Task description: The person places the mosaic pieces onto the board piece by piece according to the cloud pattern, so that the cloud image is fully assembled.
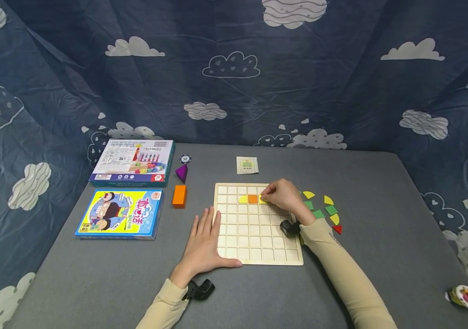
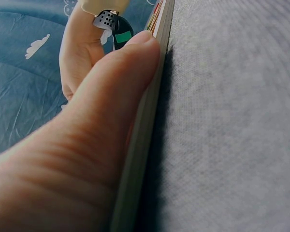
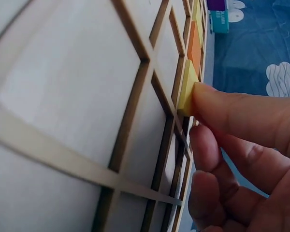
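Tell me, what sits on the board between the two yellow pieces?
An orange square piece fills the cell between the left yellow piece and the yellow piece the right hand is pinching. The head view shows it.

Yellow tile (image 3: 187,92) sits tilted in wooden grid board (image 1: 254,237), beside orange tile (image 1: 252,198).

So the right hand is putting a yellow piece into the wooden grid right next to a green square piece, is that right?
Not quite. The square piece beside it is orange, not green, as the head view shows. The rest holds: the right hand is putting a yellow piece into the wooden grid right next to it.
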`<state>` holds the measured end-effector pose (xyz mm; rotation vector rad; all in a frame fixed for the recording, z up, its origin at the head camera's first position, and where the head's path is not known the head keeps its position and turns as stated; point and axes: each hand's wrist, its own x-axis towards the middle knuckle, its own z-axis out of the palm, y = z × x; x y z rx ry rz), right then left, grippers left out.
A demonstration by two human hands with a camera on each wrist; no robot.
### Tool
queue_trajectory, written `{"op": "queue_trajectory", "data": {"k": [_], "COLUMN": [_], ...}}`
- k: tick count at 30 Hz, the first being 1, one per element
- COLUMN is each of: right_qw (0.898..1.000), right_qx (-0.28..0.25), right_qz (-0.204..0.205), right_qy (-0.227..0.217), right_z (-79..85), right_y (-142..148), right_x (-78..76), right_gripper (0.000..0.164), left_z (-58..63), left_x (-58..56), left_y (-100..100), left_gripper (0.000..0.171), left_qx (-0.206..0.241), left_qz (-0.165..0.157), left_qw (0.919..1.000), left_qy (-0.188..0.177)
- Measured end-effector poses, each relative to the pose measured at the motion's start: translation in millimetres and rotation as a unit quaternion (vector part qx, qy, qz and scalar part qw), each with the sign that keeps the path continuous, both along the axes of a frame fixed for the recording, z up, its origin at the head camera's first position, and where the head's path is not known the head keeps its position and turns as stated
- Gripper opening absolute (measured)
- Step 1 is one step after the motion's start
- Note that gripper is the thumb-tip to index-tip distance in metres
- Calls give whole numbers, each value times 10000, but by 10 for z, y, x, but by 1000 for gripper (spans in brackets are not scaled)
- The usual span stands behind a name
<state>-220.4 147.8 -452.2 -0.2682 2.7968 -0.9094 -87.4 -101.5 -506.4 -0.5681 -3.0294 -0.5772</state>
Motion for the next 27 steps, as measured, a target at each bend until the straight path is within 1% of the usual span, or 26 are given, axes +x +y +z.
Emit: {"op": "queue_trajectory", "data": {"k": [3, 8, 12, 16, 20, 24, 27], "right_qw": [10000, 9998, 9994, 9987, 9979, 9949, 9915], "right_qx": [62, 38, -82, -316, -541, -621, -671], "right_qz": [33, 188, 315, 388, 186, -125, -364], "right_qy": [19, -85, -78, 79, 313, 788, 1055], "right_z": [4, 21, -3, 0, 25, 17, -8], "right_y": [10, 59, 98, 165, 294, 495, 663], "right_x": [4, 37, 58, 104, 137, 136, 117], "right_gripper": [9, 10, 10, 10, 13, 17, 18], "left_z": [2, -5, -8, -10, -21, -21, -15], "left_x": [-5, -10, -7, -2, -5, -7, -8], "left_y": [3, 2, -3, 0, 3, -1, -9], "left_gripper": [136, 136, 136, 136, 136, 136, 136], "left_qx": [-10, 25, 15, 36, 35, 47, 62], "left_qz": [2, -1, 1, -17, -23, -24, -22], "left_qw": [10000, 10000, 10000, 10000, 10000, 9999, 9999], "left_qy": [15, 19, 20, 32, 68, 92, 80]}}
